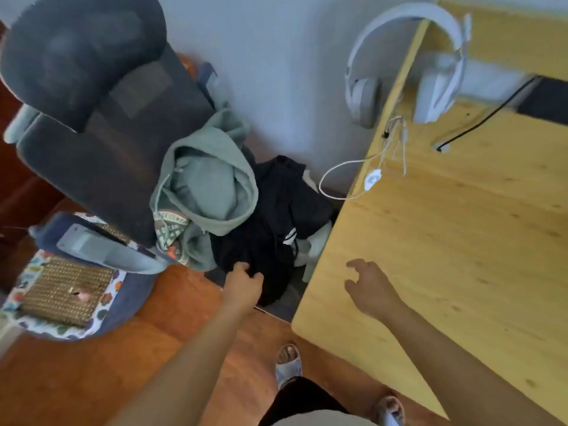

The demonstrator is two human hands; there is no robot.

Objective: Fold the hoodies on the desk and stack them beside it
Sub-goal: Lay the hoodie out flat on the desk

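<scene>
I take the worktop (461,241) as my landmark: a pale wooden slab filling the right side of the head view. Off its left edge, down on the floor against the wall, lies a pile of hoodies. The green hoodie (212,192) sits farthest from the worktop, hood uppermost and gaping, leaning against a dark office chair (92,118). It carries a round printed patch low on its front; I can see lettering around the rim but cannot read it. The black hoodie (276,229) lies between the green one and the worktop edge, crumpled, with a small white label on it whose text is too small for me to make out.

My left hand (244,284) reaches down beside the worktop, fingers curled and pinching a fold at the near edge of the black hoodie. My right hand (370,287) hovers over the near left corner of the worktop, fingers spread and loosely bent, gripping nothing; whether it touches the wood I cannot tell.

White headphones (408,66) hang astride the worktop's far left edge, their white cable (344,179) looping down beside it.
</scene>
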